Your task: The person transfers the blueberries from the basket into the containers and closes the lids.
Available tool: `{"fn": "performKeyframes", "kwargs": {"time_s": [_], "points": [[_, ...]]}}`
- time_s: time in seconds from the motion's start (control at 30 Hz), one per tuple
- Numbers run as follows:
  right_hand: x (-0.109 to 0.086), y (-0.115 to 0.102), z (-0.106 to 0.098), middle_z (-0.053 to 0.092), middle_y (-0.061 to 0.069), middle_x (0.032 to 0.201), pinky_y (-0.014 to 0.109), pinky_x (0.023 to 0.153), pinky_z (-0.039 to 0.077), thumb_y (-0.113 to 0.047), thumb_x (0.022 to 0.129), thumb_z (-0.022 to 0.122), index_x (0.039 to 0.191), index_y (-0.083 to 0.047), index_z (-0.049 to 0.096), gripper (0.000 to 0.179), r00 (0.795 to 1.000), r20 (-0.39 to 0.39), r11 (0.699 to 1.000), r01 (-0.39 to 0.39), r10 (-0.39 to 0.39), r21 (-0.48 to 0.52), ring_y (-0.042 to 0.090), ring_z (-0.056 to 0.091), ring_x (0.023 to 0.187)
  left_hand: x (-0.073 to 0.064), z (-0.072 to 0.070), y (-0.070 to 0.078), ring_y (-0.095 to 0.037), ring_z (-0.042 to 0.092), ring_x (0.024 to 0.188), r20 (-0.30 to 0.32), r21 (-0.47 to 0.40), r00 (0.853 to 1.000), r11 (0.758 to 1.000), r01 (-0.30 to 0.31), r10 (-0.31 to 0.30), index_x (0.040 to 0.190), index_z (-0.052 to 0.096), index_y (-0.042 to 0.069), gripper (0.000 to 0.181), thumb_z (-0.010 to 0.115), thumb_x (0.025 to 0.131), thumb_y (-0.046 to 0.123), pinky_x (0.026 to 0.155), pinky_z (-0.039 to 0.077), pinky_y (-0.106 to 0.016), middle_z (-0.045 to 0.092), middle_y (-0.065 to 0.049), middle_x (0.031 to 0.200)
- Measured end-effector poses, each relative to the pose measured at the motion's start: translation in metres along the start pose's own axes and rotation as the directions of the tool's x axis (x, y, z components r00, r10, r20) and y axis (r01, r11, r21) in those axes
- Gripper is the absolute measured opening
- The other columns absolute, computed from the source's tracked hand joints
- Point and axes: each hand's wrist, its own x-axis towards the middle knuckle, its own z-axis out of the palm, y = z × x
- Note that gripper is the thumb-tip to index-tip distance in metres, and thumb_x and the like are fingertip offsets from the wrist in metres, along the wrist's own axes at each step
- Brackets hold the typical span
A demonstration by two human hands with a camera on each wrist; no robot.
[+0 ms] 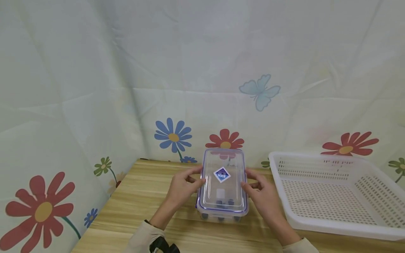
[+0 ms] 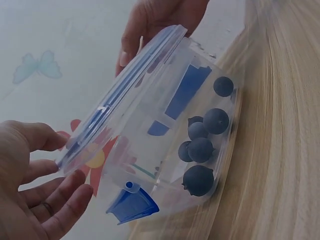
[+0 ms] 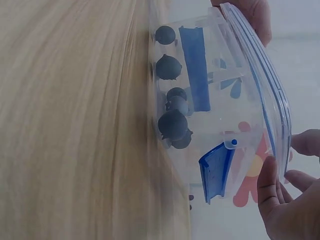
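A clear plastic lid [image 1: 234, 189] with a blue seal and a diamond-shaped sticker [image 1: 222, 174] is over a clear food box [image 2: 132, 155]. My left hand [image 1: 181, 188] pinches the lid's left edge between thumb and fingers. On the opposite edge, my right hand [image 1: 264, 195] grips it the same way. Both wrist views show the lid tilted on the box, its far end raised off the rim. Several blueberries [image 2: 201, 150] lie on the box's bottom. Blue side clips [image 3: 216, 170] hang unfastened from the box walls.
To the right on the wooden table [image 1: 142, 189] stands a white perforated plastic basket [image 1: 341, 230]. Behind the table hangs a pale curtain [image 1: 196, 70] printed with flowers and a butterfly. A dark band with a buckle [image 1: 162, 246] is around the left sleeve.
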Motion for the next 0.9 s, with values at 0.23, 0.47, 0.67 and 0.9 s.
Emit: {"fn": "performKeyframes", "kwargs": {"time_s": [0.23,0.47,0.67,0.9], "points": [[0.001,0.006,0.002,0.066,0.016,0.139,0.025,0.072,0.058,-0.010,0.097,0.080,0.141,-0.003,0.067,0.046,1.000,0.019,1.000,-0.003,0.003,-0.004,0.024,0.070,0.096,0.002,0.002,-0.006,-0.018,0.070,0.077,0.008,-0.008,0.999,0.999,0.032,-0.032,0.135,0.073,0.004,0.043,0.082,0.093,0.007,0.063,0.063,-0.034,0.074,-0.014,0.127],[0.001,0.009,0.005,0.067,0.015,0.137,0.024,0.074,0.058,-0.013,0.097,0.081,0.141,-0.005,0.068,0.047,0.999,0.021,0.999,-0.035,0.036,-0.023,0.026,0.069,0.099,0.002,0.003,-0.008,-0.018,0.070,0.073,0.005,0.002,0.999,0.999,0.050,-0.050,0.132,0.074,0.002,0.040,0.080,0.094,0.008,0.061,0.063,-0.035,0.074,-0.016,0.125],[0.001,0.011,0.007,0.068,0.016,0.136,0.024,0.074,0.057,-0.011,0.097,0.080,0.141,-0.004,0.067,0.047,0.998,0.020,0.999,-0.052,0.052,-0.011,0.025,0.066,0.100,0.002,0.004,-0.010,-0.016,0.068,0.071,0.000,0.021,0.998,0.998,0.056,-0.056,0.132,0.074,0.000,0.039,0.079,0.094,0.009,0.060,0.061,-0.031,0.075,-0.016,0.125],[0.003,0.014,0.008,0.068,0.018,0.135,0.024,0.072,0.054,-0.012,0.097,0.079,0.140,0.002,0.066,0.047,0.999,0.022,0.999,-0.025,0.026,-0.030,0.023,0.064,0.099,0.002,0.005,-0.011,-0.015,0.066,0.070,0.010,0.054,0.999,0.998,0.042,-0.043,0.134,0.073,-0.001,0.039,0.077,0.096,0.008,0.056,0.056,-0.023,0.074,-0.017,0.127]]}}
